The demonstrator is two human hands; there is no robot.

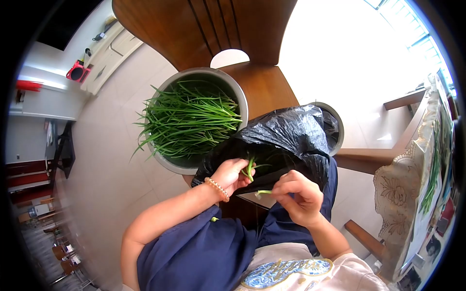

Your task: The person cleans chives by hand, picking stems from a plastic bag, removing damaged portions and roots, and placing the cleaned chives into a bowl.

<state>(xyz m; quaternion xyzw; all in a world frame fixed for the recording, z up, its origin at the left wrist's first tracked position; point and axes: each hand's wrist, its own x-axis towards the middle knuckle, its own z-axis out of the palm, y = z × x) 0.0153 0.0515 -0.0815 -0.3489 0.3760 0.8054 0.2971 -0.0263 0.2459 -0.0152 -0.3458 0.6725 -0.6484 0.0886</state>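
In the head view, a crumpled, glossy black plastic bag (pixel 296 127) is lying across the person's lap, its dark mouth facing the hands. At the bag's near left edge, the left hand (pixel 232 175) is curling its fingers around a few short, bent green stalks (pixel 250 169). At its near right edge, the right hand (pixel 301 195) is pinching a thin green piece with a pale end (pixel 264 192) between thumb and fingers; whether either hand is touching the bag, I cannot tell. Left of the bag, a round grey basin (pixel 244 103) is holding a heap of long, slender green stalks (pixel 194 116). Each stalk is probably weighing very little, bending softly and bruising easily, perhaps slipping if damp; the firmer, paler ends are looking best for a light fingertip pinch.
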